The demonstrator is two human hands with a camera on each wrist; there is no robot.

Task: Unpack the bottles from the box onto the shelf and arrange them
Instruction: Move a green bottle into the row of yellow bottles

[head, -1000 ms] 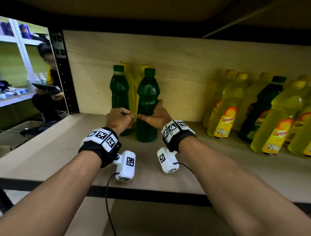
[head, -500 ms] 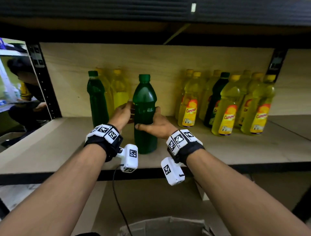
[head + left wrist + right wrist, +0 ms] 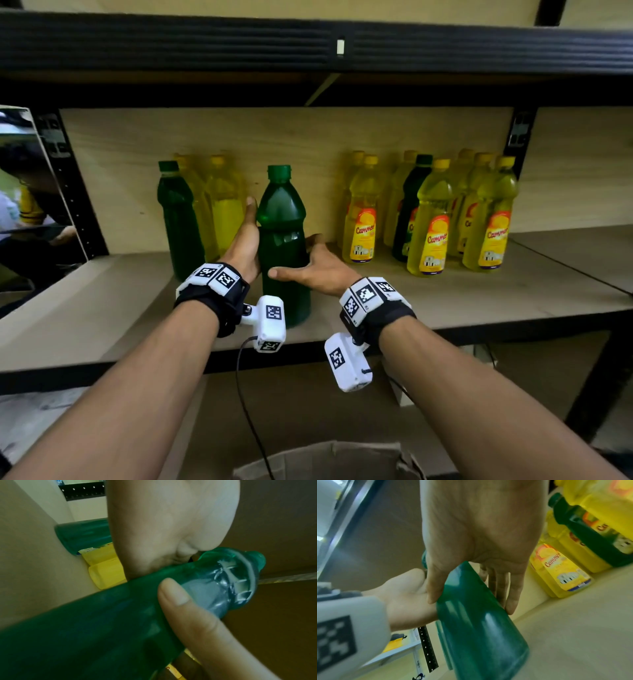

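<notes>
Beyond the cardboard box at the bottom edge, a green bottle stands upright near the front of the shelf, the right grip clamped around it with thumb and fingers, the left grip spread flat against its side, with yellow bottles ranked behind.

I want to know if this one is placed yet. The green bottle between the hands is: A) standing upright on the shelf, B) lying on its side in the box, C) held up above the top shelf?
A: the green bottle stands upright with its base on the shelf, the left hand and right hand at its sides.
</notes>
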